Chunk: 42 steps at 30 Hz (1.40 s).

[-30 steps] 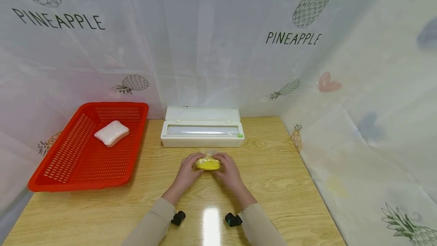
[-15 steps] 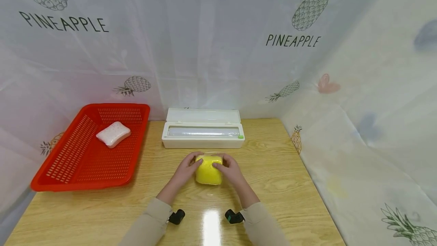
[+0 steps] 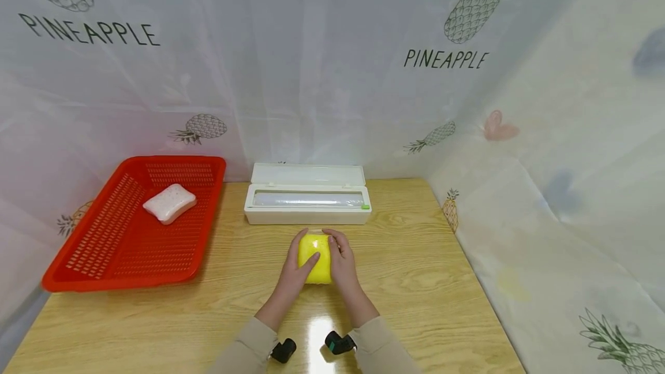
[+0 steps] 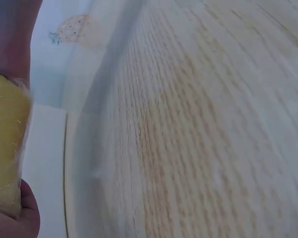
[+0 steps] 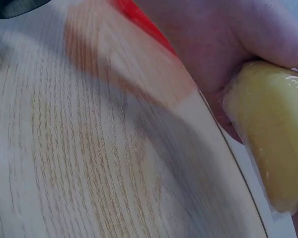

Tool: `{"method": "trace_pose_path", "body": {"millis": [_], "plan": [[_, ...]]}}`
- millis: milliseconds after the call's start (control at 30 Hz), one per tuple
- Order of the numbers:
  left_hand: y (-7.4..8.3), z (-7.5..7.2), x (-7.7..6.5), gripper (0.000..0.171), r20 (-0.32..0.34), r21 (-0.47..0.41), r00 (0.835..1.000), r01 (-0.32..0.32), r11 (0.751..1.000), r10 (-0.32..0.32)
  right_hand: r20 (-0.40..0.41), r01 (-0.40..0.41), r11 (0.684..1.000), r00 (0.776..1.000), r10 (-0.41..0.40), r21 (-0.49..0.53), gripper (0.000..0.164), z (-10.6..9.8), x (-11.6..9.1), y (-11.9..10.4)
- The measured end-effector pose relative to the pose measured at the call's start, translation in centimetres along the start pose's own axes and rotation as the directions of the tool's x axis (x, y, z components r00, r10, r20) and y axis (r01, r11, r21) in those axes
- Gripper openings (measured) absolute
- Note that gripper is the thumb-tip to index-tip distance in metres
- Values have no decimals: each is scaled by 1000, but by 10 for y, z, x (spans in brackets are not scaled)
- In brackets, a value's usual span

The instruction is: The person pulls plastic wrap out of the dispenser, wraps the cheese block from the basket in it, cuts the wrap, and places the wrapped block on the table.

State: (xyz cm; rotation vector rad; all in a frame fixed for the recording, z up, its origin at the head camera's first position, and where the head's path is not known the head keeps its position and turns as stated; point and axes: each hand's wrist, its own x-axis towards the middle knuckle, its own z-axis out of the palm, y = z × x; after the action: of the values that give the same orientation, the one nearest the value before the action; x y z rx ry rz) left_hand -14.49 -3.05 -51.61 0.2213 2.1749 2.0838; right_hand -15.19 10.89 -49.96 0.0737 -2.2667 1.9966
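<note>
Both hands hold a yellow sponge (image 3: 310,246) wrapped in clear film, in front of the white box in the head view. The left hand (image 3: 292,273) grips its left side, its thumb lying across the yellow face. On the other side the right hand (image 3: 343,264) curls its fingers around the edge. Glossy film shows on the sponge (image 5: 270,134) in the right wrist view. At the left border of the left wrist view, the sponge (image 4: 7,139) has loose film along its edge and fingers above and below.
A white cling film dispenser (image 3: 307,216), lid raised, stands at the back with a film roll (image 3: 306,199) inside. The red basket (image 3: 130,280) to the left holds a white speckled block (image 3: 170,203). A printed curtain (image 3: 301,74) borders the wooden table (image 3: 436,293).
The yellow sponge has turned from edge-on to showing its broad face. The hands have shifted their grip along its sides, and the right thumb has moved off the middle of the face.
</note>
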Motion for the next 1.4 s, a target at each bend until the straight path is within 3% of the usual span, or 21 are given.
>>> {"method": "trace_pose_path", "body": {"millis": [133,267,333,433,500,667,800,867,1033,1133,1267,1400], "plan": [[6,2,-3,53,-22,8,1000,-18,1000,18,80,-56,998,995,56,-2,31,-7,-3,-7],[9,3,-3,54,6,-42,1000,-1,999,1,122,-176,977,979,161,118,28,-18,-6,-11],[11,5,-1,56,25,-75,1000,17,997,-15,117,-179,969,980,161,168,27,-21,-9,-9],[17,13,3,60,39,-107,999,17,994,-13,46,-93,975,995,86,201,30,-24,-15,2],[23,20,5,60,35,-136,999,14,991,-10,-23,21,980,1000,-17,196,36,-26,-20,13],[33,40,11,57,-16,-147,1000,-10,989,8,-157,213,972,968,-196,100,48,-31,-31,28],[40,57,15,56,-66,-99,998,-8,995,1,-221,197,976,960,-172,95,50,-35,-42,29],[43,66,16,55,-57,-87,998,-9,996,4,-259,174,979,955,-142,107,54,-39,-47,30],[24,92,29,59,42,-80,999,-19,997,22,-348,92,991,936,-55,92,65,-61,-53,35],[13,106,38,67,124,-69,992,-14,997,23,-381,33,996,925,1,83,64,-82,-49,39],[9,119,46,81,267,-68,964,22,997,-3,-399,-21,989,913,79,148,62,-116,-38,44],[4,126,53,79,367,44,929,26,999,-41,-420,-60,976,896,145,208,61,-157,-22,55]]}}
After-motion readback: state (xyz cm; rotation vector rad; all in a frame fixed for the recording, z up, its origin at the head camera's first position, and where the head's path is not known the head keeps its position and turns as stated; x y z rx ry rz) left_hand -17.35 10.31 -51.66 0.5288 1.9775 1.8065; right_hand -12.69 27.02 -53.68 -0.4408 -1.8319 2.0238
